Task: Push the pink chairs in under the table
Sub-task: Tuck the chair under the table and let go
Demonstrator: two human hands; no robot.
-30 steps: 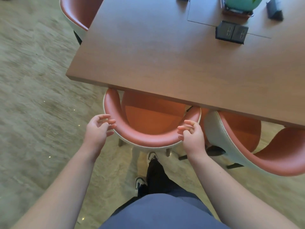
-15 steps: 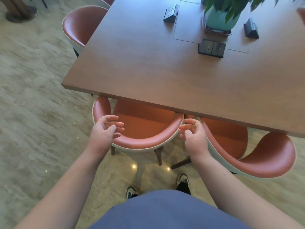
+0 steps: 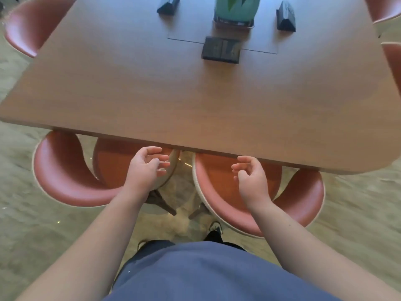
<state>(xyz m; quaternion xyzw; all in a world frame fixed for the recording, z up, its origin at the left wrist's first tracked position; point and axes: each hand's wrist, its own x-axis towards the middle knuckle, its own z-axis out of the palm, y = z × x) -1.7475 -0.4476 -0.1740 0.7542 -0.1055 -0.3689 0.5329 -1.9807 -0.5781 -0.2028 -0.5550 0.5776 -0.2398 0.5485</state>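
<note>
Two pink tub chairs stand side by side at the near edge of the brown wooden table (image 3: 152, 90). The left chair (image 3: 65, 177) sits partly under the table, its curved back sticking out. The right chair (image 3: 299, 198) also has its seat partly under the edge. My left hand (image 3: 147, 168) hovers over the right arm of the left chair, fingers loosely curled, holding nothing. My right hand (image 3: 251, 177) hovers above the right chair's seat, fingers loosely curled and empty.
On the table stand a green plant pot (image 3: 236, 7), a black socket box (image 3: 221, 49) and two small black stands (image 3: 285, 17). More pink chairs show at the far left (image 3: 23, 27) and far right (image 3: 392, 59). Marbled floor surrounds the table; my feet (image 3: 214, 231) are below.
Both hands let go of the left chair and shifted right with my view. The right hand is now over the right chair, and the left chair sits further under the table.
</note>
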